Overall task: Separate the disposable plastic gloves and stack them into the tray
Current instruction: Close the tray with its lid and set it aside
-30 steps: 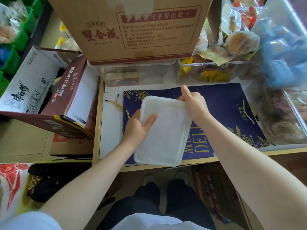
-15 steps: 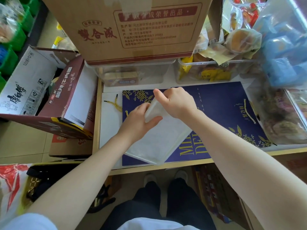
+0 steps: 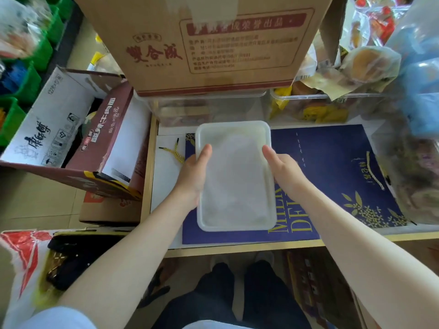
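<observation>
A white rectangular plastic tray [image 3: 234, 125] lies lengthwise over the blue paper bag [image 3: 332, 162], open side up. A thin, cloudy plastic layer that looks like disposable gloves [image 3: 237, 179] covers its bottom; single gloves cannot be told apart. My left hand [image 3: 193, 173] grips the tray's left long side, thumb on the rim. My right hand [image 3: 283, 168] grips the right long side the same way. The other fingers of both hands are hidden under the tray.
A big cardboard box [image 3: 213, 43] stands on clear bins [image 3: 209, 108] right behind the tray. Bagged snacks [image 3: 370, 65] and blue packs [image 3: 422, 91] crowd the right. An open noodle carton [image 3: 71, 129] sits left of the wooden shelf edge [image 3: 237, 250].
The tray was held slanted and was being turned over; now it lies straight and open side up. Both hands have shifted to its long sides.
</observation>
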